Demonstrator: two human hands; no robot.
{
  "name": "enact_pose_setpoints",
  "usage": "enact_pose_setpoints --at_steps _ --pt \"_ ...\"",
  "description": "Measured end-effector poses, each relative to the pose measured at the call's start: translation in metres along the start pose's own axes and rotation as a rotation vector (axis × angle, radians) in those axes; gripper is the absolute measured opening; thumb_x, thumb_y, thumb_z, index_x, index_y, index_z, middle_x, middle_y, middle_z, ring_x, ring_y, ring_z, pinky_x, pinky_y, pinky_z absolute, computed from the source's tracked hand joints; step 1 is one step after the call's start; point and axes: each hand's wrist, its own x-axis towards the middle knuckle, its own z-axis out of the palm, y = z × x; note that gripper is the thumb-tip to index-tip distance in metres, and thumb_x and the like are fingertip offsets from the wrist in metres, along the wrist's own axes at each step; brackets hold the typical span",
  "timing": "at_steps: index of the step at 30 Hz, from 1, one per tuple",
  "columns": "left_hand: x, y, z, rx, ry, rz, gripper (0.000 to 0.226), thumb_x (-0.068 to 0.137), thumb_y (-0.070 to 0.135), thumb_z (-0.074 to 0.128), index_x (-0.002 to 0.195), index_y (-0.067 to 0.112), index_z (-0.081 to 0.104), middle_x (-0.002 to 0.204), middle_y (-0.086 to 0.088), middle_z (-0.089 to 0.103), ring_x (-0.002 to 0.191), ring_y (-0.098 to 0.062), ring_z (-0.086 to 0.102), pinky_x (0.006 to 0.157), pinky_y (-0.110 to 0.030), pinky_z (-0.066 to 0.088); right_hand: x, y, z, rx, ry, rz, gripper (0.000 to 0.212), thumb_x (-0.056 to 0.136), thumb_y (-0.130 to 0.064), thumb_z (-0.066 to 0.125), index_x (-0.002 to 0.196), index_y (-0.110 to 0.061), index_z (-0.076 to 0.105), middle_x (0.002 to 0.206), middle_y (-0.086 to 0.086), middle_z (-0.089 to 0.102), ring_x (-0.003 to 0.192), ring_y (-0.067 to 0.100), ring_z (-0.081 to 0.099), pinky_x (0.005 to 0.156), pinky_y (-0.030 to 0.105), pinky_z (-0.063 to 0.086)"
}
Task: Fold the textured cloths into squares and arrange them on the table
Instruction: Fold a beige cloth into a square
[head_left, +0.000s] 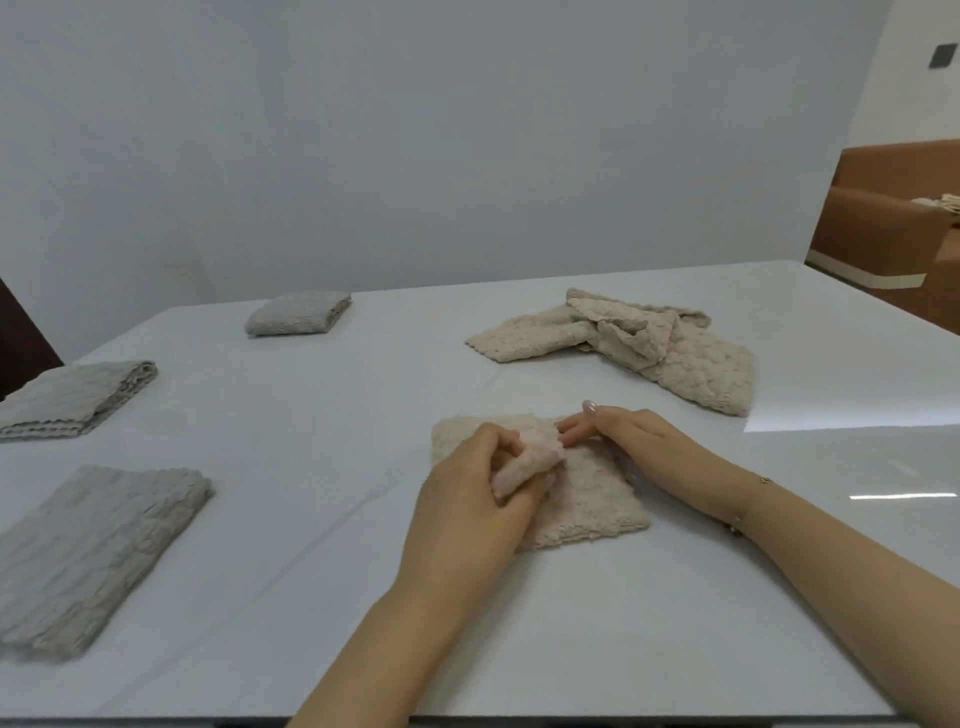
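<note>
Centrally, left hand (467, 488) pinches a lifted fold of the beige cloth (582, 499) on the counter (311, 415). Right hand (639, 441) rests on it, fingers straight (relaxed).

Beige bumpy cloth (582, 499) — grey, perhaps crinkled, squares (93, 551)

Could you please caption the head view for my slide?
Left hand grips a beige cloth fold, right hand flat on it; three grey folded cloths lie left.
</note>
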Motion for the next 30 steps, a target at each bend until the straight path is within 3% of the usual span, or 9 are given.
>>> enact_pose_setpoints --at_steps 2,4,6,8,10,14,18,23,30 --pt "-0.01 -0.01 0.0 0.27 -0.006 0.129 0.037 0.076 0.054 0.063 0.108 0.038 0.053 0.105 0.032 0.055 0.112 0.018 0.041 0.116 -0.026 0.012 -0.001 0.001 0.001 -0.014 0.015 0.001 0.043 0.099 -0.042 0.037 0.097 -0.019 0.074 0.12 -0.015 0.064 0.114 0.001 0.056 0.105 0.031 0.04" --pt "-0.019 -0.021 -0.007 0.38 0.012 0.151 0.053 0.072 0.062 0.053 0.12 0.041 0.047 0.118 0.032 0.051 0.121 0.013 0.038 0.119 -0.035 -0.003 -0.003 0.001 0.004 -0.085 0.042 -0.02 0.041 0.098 -0.044 0.037 0.098 -0.021 0.072 0.118 -0.014 0.064 0.113 0.002 0.056 0.103 0.028 0.04" --pt "-0.026 -0.031 -0.016 0.337 0.014 0.1 0.057 0.068 0.065 0.048 0.121 0.042 0.048 0.122 0.034 0.046 0.121 0.008 0.038 0.116 -0.031 0.015 -0.004 -0.001 0.009 -0.175 0.07 -0.056 0.04 0.097 -0.041 0.04 0.1 -0.015 0.07 0.113 -0.009 0.064 0.109 0.005 0.057 0.097 0.022 0.041" --pt "-0.031 -0.038 -0.021 0.248 0.012 0.072 0.05 0.067 0.062 0.047 0.113 0.043 0.053 0.123 0.036 0.046 0.118 0.01 0.038 0.1 -0.014 0.03 -0.002 -0.007 0.014 -0.248 0.11 -0.056 0.036 0.096 -0.038 0.047 0.095 -0.011 0.071 0.109 -0.006 0.063 0.104 0.004 0.056 0.092 0.021 0.041" --pt "-0.032 -0.04 -0.022 0.183 0.019 0.095 0.037 0.071 0.053 0.055 0.107 0.042 0.058 0.121 0.035 0.049 0.117 0.012 0.039 0.089 -0.001 0.029 0.004 -0.013 0.019 -0.308 0.158 -0.031 0.039 0.091 -0.047 0.052 0.082 -0.014 0.073 0.1 -0.003 0.064 0.095 0.002 0.056 0.087 0.025 0.043" --pt "-0.032 -0.042 -0.018 0.154 -0.012 0.181 0.029 0.082 0.02 0.07 0.106 0.036 0.065 0.12 0.033 0.051 0.118 0.014 0.038 0.092 0.004 0.024 0.022 -0.026 0.027 -0.483 0.271 -0.005 0.048 0.075 -0.063 0.062 0.058 -0.019 0.07 0.076 0.006 0.067 0.086 0.018 0.057 0.081 0.038 0.048" --pt "-0.032 -0.047 -0.016 0.166 0.014 0.282 0.033 0.082 0.015 0.064 0.11 0.032 0.067 0.125 0.021 0.054 0.121 0.01 0.038 0.097 0.0 0.025 0.029 -0.037 0.026 -0.331 0.208 0.076 0.03 0.077 -0.041 0.074 0.069 -0.013 0.069 0.066 -0.007 0.063 0.06 0.011 0.054 0.062 0.022 0.044" --pt "-0.029 -0.047 -0.013 0.199 0.023 0.298 0.042 0.08 0.025 0.058 0.121 0.031 0.06 0.137 0.017 0.046 0.128 0.003 0.035 0.102 -0.009 0.026 0.016 -0.035 0.005 -0.018 0.205 0.12 0.023 0.084 -0.028 0.07 0.083 -0.005 0.068 0.055 0.0 0.057 0.05 0.009 0.05 0.053 0.013 0.042" --pt "-0.03 -0.049 -0.008 0.18 -0.016 0.309 0.039 0.077 0.012 0.065 0.112 0.029 0.068 0.133 0.014 0.055 0.121 0.004 0.043 0.099 0.003 0.021 0.005 -0.011 -0.003 0.037 0.239 0.203 0.018 0.087 -0.022 0.067 0.081 -0.005 0.066 0.05 0.004 0.053 0.037 0.005 0.047 0.041 0.013 0.037"
